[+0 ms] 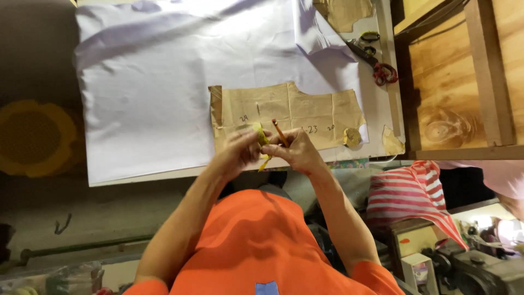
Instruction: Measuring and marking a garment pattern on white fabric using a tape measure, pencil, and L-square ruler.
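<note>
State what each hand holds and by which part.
Right hand grips a pencil by its lower shaft; left hand pinches a yellow tape near its middle.

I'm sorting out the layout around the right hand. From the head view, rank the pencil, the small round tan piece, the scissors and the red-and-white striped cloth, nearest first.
1. Pencil: held in the right hand.
2. Small round tan piece: on the brown paper pattern's right edge.
3. Red-and-white striped cloth: lower right, off the table.
4. Scissors: top right, on the white fabric's edge.

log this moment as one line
left hand: holds yellow tape | right hand: holds pencil | under: brown paper pattern on white cloth
</note>
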